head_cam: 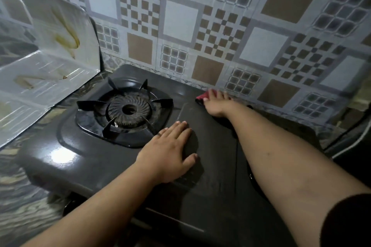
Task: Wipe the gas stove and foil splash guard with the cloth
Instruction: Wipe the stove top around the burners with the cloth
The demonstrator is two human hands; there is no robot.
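A black single-burner gas stove fills the middle, its burner and pan supports on its left half. My left hand lies flat, fingers straight, on the stove top right of the burner. My right hand reaches to the stove's back edge near the wall and presses a red cloth down with extended fingers; most of the cloth is hidden under the hand. The foil splash guard stands folded at the left, with brown grease streaks on its panels.
A patterned tile wall runs right behind the stove. The stove sits on a marbled counter. A dark object with a light cable lies at the right edge.
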